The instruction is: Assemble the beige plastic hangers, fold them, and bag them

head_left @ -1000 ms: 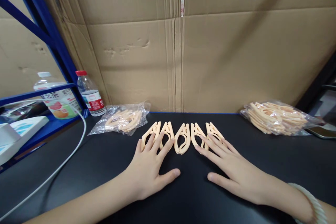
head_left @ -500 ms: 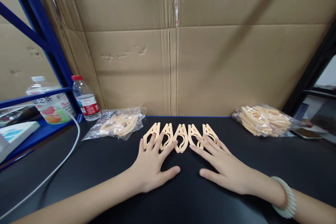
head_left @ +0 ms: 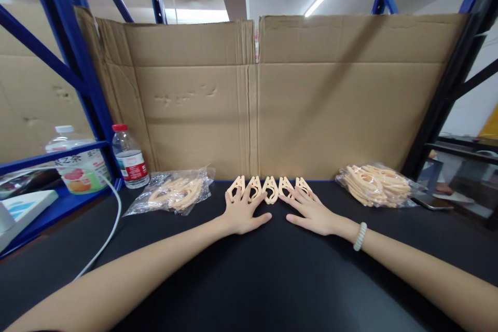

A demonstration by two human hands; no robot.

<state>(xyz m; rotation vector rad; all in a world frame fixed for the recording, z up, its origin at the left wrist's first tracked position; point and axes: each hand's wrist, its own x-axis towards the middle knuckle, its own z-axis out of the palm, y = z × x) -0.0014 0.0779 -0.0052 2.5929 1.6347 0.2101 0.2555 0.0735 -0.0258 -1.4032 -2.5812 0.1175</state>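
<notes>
Several beige folding clothes hangers, folded up, lie side by side in a row on the black table, close to the cardboard at the back. My left hand is spread palm down, its fingertips on the left hangers of the row. Likewise flat with fingers apart, my right hand rests its fingertips on the right hangers. A pale beaded bracelet circles my right wrist. The middle hanger lies between the two hands, near the left index fingertip. Fingers partly cover the outer hangers.
Clear plastic bags of similar hangers lie at left and right. A red-capped water bottle stands back left, near a white cable and a blue shelf. A cardboard wall closes the back. A phone lies far right.
Both hands and the row of hangers have moved farther away, up to the cardboard at the table's back. The view has tilted upward.
</notes>
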